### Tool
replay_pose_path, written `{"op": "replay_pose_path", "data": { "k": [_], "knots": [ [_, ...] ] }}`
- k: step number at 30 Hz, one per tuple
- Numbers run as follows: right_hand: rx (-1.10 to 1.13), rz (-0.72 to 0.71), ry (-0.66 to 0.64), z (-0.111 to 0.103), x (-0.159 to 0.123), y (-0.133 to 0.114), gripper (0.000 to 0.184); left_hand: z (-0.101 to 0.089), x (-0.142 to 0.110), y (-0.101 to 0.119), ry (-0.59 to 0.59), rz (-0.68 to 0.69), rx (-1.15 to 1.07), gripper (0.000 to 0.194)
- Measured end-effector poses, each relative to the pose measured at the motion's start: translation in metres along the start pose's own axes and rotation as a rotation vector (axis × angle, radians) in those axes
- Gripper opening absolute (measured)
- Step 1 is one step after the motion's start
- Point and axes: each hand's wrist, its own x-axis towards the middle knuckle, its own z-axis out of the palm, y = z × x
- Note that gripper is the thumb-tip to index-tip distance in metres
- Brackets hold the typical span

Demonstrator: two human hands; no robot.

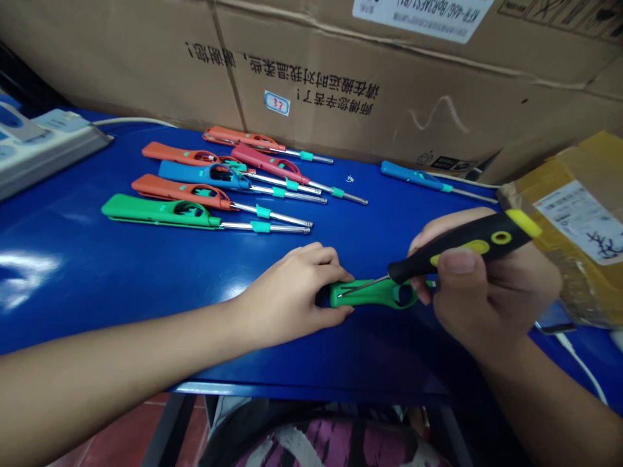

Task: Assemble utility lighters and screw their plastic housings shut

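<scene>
A green long-necked lighter (365, 295) lies on the blue table near its front edge. My left hand (306, 288) grips the lighter's left end between thumb and fingers. In my right hand (487, 292) is a black and yellow screwdriver (467, 246), held slanting down to the left. Its thin metal shaft reaches the lighter's handle, with the tip close to the left end. I cannot tell whether the tip sits in a screw or hole. The lighter's right end is partly hidden behind my right hand.
Several lighters lie beyond my left hand, among them a green lighter (160, 211) and a blue lighter (204, 174). Another blue lighter (413, 174) is at the back right. A large cardboard box (311, 39), a power strip (48, 146) and a taped carton (588, 175) border the table (73, 285).
</scene>
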Motion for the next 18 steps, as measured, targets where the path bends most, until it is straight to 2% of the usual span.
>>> {"op": "replay_pose_path", "data": {
  "k": [10,14,16,17,18],
  "knots": [
    [-0.016,-0.091,-0.098,0.001,0.000,0.001,0.014,0.001,0.001,0.000,0.016,0.024,0.013,0.026],
    [0.025,-0.198,-0.107,0.004,0.006,-0.006,0.016,0.002,0.001,-0.002,0.036,0.043,0.026,0.024],
    [0.016,-0.174,-0.115,0.005,0.010,-0.012,0.004,0.003,0.001,-0.003,0.041,0.049,0.020,0.025],
    [0.004,-0.137,-0.117,0.006,0.012,-0.015,0.011,0.004,0.000,-0.004,0.040,0.051,0.015,0.026],
    [-0.018,-0.111,-0.116,0.006,0.014,-0.019,0.027,0.004,0.000,-0.005,0.040,0.050,0.013,0.027]
  ]
}}
